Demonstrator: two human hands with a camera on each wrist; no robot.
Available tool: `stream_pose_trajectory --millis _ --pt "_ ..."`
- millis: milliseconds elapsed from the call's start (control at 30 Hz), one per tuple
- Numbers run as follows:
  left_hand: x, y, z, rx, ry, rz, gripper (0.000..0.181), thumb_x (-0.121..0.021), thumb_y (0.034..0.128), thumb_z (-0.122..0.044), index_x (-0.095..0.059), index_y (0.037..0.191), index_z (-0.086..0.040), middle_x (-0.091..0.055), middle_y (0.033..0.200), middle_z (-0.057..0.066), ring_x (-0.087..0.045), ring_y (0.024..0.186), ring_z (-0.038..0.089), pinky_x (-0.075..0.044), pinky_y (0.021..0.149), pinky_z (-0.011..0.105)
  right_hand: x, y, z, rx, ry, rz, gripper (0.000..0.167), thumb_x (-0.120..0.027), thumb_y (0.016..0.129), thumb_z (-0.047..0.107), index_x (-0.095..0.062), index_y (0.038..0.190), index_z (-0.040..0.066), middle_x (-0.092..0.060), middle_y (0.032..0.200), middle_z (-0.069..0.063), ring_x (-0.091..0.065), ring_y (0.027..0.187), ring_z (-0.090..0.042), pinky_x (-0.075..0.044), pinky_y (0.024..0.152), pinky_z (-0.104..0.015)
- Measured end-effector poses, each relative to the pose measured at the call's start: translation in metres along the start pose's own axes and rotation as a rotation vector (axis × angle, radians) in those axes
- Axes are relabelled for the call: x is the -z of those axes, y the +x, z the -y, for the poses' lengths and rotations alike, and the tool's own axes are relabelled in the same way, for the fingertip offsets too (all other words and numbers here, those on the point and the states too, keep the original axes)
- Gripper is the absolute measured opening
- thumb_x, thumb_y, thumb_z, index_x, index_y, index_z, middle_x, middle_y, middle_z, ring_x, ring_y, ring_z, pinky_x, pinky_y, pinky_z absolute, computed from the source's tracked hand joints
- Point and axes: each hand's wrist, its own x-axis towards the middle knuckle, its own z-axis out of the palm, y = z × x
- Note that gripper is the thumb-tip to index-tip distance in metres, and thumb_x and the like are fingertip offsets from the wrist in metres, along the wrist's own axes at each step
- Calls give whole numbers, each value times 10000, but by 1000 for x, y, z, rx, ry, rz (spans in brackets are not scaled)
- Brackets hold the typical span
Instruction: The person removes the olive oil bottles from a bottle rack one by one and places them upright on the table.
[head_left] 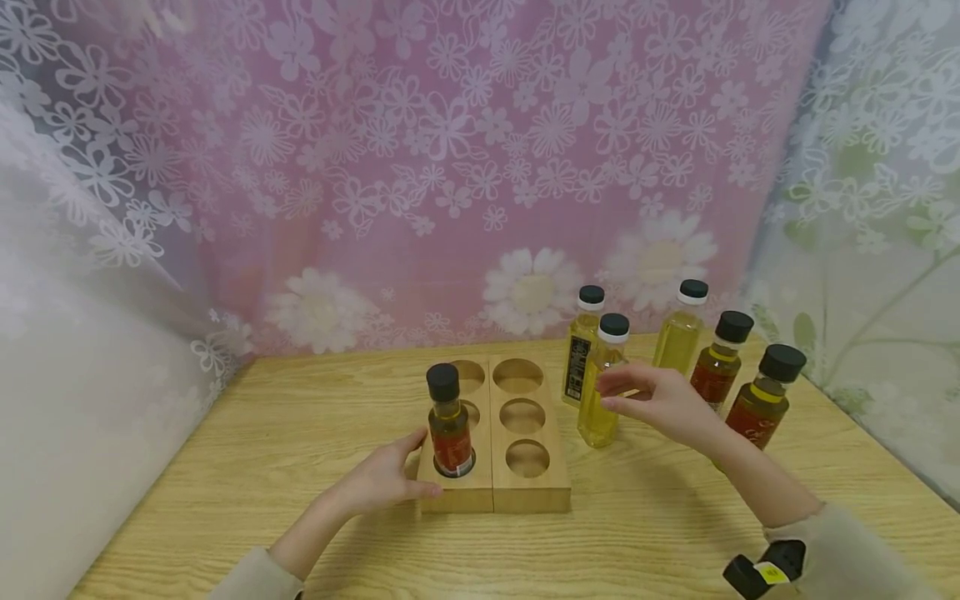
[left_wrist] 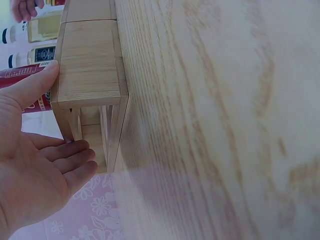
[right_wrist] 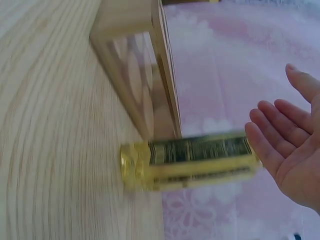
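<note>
A wooden bottle rack (head_left: 528, 497), made of two blocks side by side with round holes, stands on the table. One dark oil bottle (head_left: 452, 442) with a red label and black cap sits upright in its front left hole. My left hand (head_left: 382, 477) holds the rack's front left corner, thumb on the front and fingers at the open left side (left_wrist: 75, 155). To the right, my right hand (head_left: 663, 407) is beside a yellow oil bottle (head_left: 596, 417), fingers relaxed and nothing gripped. In the right wrist view, a blurred bottle (right_wrist: 200, 172) shows past the fingertips; contact is unclear.
Behind stands another yellow oil bottle (head_left: 577, 358) with a black label. Farther right are a clear-glass yellow oil bottle (head_left: 677, 337) and two red-labelled bottles, one nearer (head_left: 759, 412), one farther (head_left: 714, 375). A floral curtain (head_left: 450, 167) hangs along the table's back edge.
</note>
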Motion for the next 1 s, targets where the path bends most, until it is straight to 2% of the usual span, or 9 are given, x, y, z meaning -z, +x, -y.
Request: stream_pose_trajectory --millis 233,400,533,667,767,900,1000 --pt "1 0 -1 6 2 -1 971 -764 752 -384 -243 1427 83 -323 1430 254 -352 1275 418 -318 993 556 -26 16 12 69 96 59 387 -671 864 181 -588 1190 -10 -636 1065 -118 -604 982 -230 -517 769 -261" --pt "1 -1 -1 -4 0 1 966 -762 758 -373 -240 1423 93 -307 1436 260 -336 1282 423 -308 1001 556 -43 28 24 85 153 104 453 -683 856 222 -558 1238 14 -623 1102 -87 -579 1041 -273 -510 790 -272" --pt "1 -1 1 -10 4 1 967 -756 762 -384 -238 1422 96 -306 1434 263 -333 1282 425 -307 1000 559 -55 37 33 114 206 131 463 -685 855 197 -545 1244 -10 -614 1105 -130 -578 1034 -333 -519 772 -288" --pt "1 -1 1 -4 5 -5 967 -756 761 -386 -239 1425 89 -304 1439 255 -330 1286 422 -303 1002 560 -67 46 41 155 206 150 476 -693 849 185 -537 1247 -25 -609 1110 -136 -578 1038 -282 -515 794 -295" --pt "1 -2 1 -3 -2 -9 966 -759 759 -381 -241 1424 90 -304 1439 257 -329 1286 423 -303 1002 560 -75 51 46 157 221 180 504 -700 843 199 -523 1266 -12 -595 1137 -120 -559 1061 -250 -498 843 -317" --pt "0 -1 0 2 -12 -1 968 -762 755 -382 -245 1423 91 -311 1433 260 -332 1283 426 -304 998 566 -87 57 50 149 246 227 523 -704 842 206 -505 1284 8 -576 1161 -127 -544 1079 -251 -474 888 -405" --pt "0 0 0 3 -18 5 967 -758 757 -390 -245 1427 82 -316 1433 255 -334 1284 421 -303 996 571 -96 60 51 166 224 256 546 -706 840 215 -491 1297 6 -570 1173 -140 -536 1087 -273 -468 889 -445"
